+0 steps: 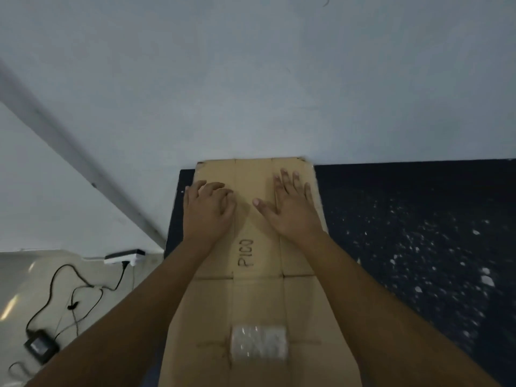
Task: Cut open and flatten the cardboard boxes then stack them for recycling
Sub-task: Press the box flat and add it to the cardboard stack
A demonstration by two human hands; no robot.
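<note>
A flattened brown cardboard box (257, 297) lies lengthwise on a dark speckled surface (405, 233), its far end against the white wall. "PICO" is handwritten near its middle, and a patch of clear tape (259, 342) sits near its close end. My left hand (208, 210) rests palm down on the far left part of the cardboard, fingers slightly bent. My right hand (290, 205) lies flat on the far right part, fingers spread and straight. Neither hand holds anything.
A white wall (251, 79) rises directly behind the cardboard. On the pale floor at left lie a white power strip (124, 256), black cables (75, 291) and a black adapter (40, 349). The dark surface stretches out to the right.
</note>
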